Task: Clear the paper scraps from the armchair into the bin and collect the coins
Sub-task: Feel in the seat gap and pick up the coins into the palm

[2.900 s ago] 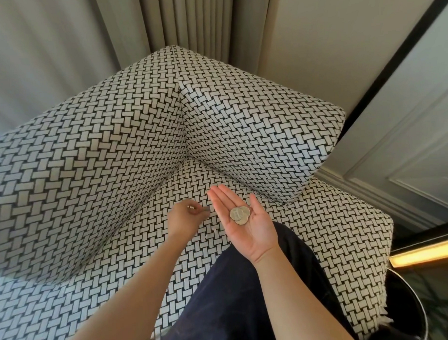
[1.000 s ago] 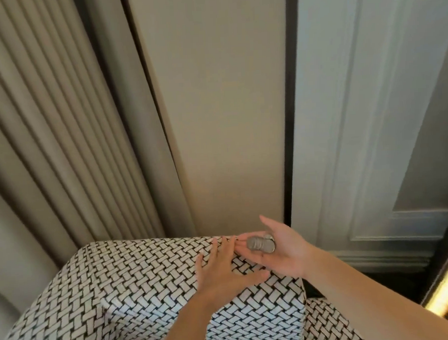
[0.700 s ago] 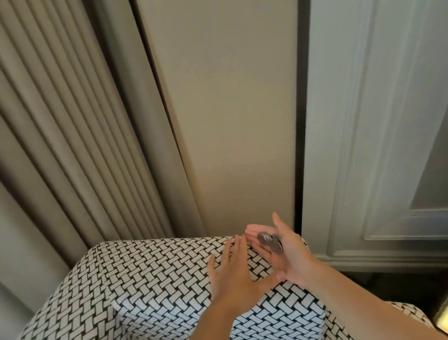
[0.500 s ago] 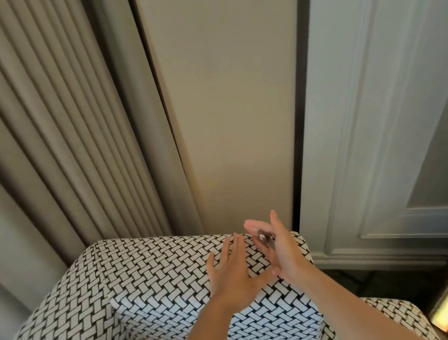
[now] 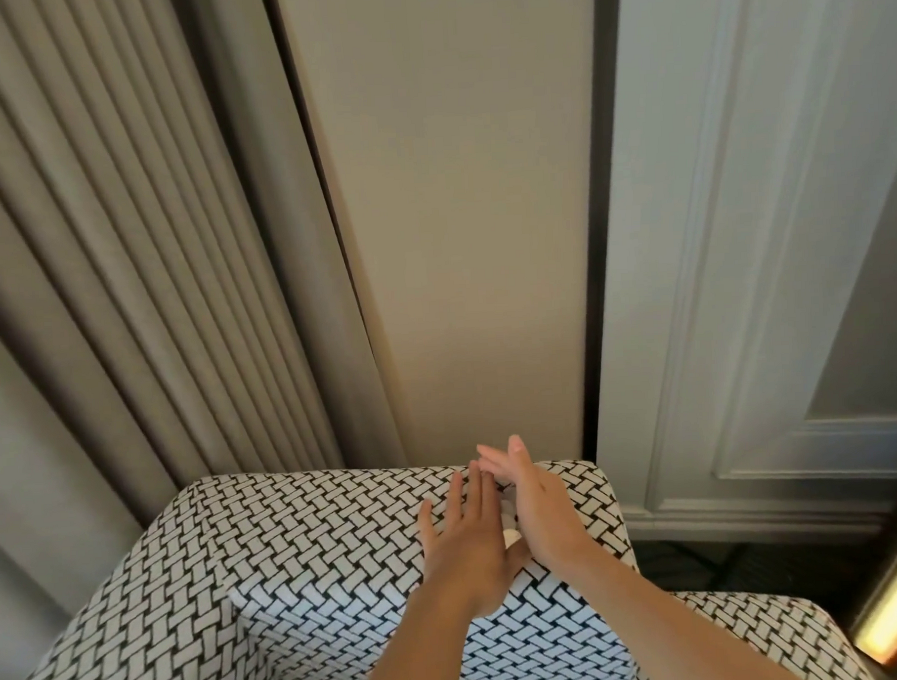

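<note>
Left hand: we see it flat on the armchair top, fingers straight and spread.
Right hand: tilted on edge just beside the left, palm facing it, fingers straight, gripping nothing.
Coins: we cannot make them out; a pale speck sits between the hands.
Behind: curtain left, wall panel centre.
</note>
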